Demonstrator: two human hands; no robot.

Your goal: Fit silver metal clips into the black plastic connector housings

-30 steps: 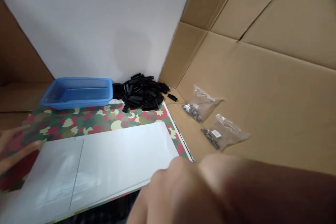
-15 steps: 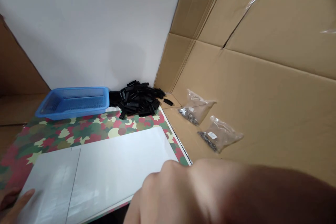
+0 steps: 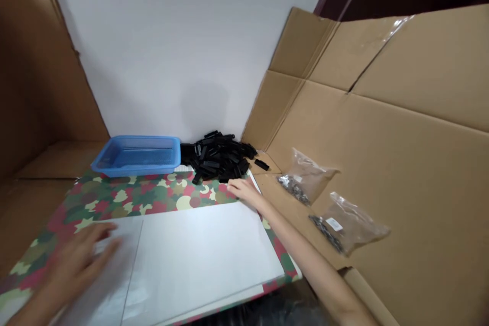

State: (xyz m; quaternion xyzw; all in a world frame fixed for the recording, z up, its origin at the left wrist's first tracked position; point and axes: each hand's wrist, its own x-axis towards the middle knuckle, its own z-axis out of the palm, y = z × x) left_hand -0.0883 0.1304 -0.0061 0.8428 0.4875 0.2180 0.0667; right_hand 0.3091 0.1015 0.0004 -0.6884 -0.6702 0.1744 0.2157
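Observation:
A large white sheet (image 3: pixel 202 249) with a dark line across its left part lies on the camouflage-patterned table covering (image 3: pixel 156 198). My left hand (image 3: pixel 76 265), blurred by motion, hovers over the sheet's left end; thumb and fingers are apart and hold nothing. At the sheet's far right corner is my right hand (image 3: pixel 244 192), fingers stretched leftward, just in front of a heap of black plastic pieces (image 3: pixel 219 155). I see nothing in its grasp. Whether it touches the sheet or the covering is unclear.
Beside the heap stands a blue plastic basket (image 3: pixel 137 169). One loose black piece (image 3: pixel 262 164) lies to the right. Two clear bags of small metal parts (image 3: pixel 305 178) (image 3: pixel 340 229) rest on cardboard (image 3: pixel 420 188). A white wall (image 3: pixel 183 35) and more cardboard (image 3: pixel 34 61) enclose the table.
My right hand has moved from close in front of the camera to the sheet's far right corner. My left hand has lifted off the sheet's left edge. The view has shifted.

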